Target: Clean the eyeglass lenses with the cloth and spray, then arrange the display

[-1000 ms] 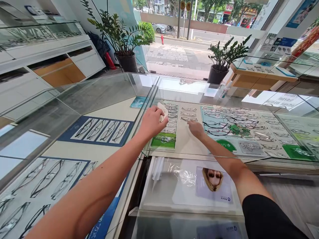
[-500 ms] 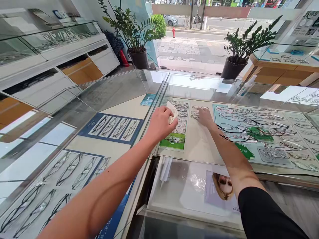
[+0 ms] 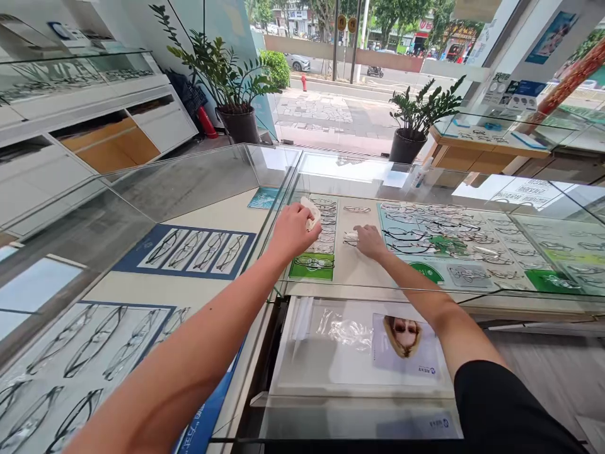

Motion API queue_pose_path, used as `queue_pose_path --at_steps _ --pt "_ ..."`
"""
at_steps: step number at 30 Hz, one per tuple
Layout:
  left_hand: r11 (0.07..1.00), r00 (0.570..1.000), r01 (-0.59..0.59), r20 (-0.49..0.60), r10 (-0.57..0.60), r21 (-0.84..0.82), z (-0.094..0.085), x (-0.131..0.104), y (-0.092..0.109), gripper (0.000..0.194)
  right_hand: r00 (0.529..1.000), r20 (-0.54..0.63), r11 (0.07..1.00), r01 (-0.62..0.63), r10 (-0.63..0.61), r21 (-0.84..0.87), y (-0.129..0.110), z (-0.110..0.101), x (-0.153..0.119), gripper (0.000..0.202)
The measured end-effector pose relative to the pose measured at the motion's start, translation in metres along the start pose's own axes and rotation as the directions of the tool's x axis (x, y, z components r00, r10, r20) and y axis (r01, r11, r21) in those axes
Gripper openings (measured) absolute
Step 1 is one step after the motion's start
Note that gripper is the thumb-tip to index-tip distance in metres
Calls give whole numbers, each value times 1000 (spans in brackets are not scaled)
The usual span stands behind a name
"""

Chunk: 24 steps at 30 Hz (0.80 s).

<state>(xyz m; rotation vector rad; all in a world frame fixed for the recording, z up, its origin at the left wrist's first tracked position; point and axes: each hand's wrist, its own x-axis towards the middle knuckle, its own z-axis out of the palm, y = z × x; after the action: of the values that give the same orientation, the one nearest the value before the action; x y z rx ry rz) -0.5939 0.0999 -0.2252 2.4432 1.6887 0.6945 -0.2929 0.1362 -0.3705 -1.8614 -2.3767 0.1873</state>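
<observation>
My left hand is closed around a crumpled white tissue or cloth, which sticks out past the fingers. It hovers by a column of eyeglasses on a white and green display card. To its right, my right hand reaches down into the display case. Its fingers close on the right end of a thin-framed pair of eyeglasses; the exact grip is partly hidden. Beyond it, another thin pair lies on the beige case floor.
Glass edges run between the two cases. On the left, a blue display card bears several glasses. At right, many frames cover a light blue card. An open drawer with a portrait leaflet is nearer me.
My right hand has come nearer to me, and the pair at its fingers now lies farther from the pair beyond. My left hand still holds the white tissue or cloth. The view has tilted up.
</observation>
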Motion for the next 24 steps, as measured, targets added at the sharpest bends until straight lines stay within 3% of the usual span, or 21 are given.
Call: queue_pose_path --at_steps 9,14,17,20,22,24 --pt "1000 1000 -15 9 15 4 3 7 -3 34 962 157 975 216 -221 51 -56 -29 -131 62" --pt "1000 1000 -22 7 22 3 3 10 -5 39 880 246 875 295 -405 384 -102 -63 -208 64" --pt "1000 1000 -25 19 24 7 3 11 -6 43 825 248 790 331 -508 517 -128 -105 -241 60" --pt "1000 1000 -21 15 21 6 3 12 -8 43 757 181 688 430 -627 585 -145 -162 -253 56" --pt "1000 1000 -20 9 20 2 4 12 -9 42 750 135 667 473 -648 576 -146 -202 -247 54" --pt "1000 1000 -22 8 22 -2 4 13 -10 41 775 70 690 512 -628 512 -138 -239 -230 52"
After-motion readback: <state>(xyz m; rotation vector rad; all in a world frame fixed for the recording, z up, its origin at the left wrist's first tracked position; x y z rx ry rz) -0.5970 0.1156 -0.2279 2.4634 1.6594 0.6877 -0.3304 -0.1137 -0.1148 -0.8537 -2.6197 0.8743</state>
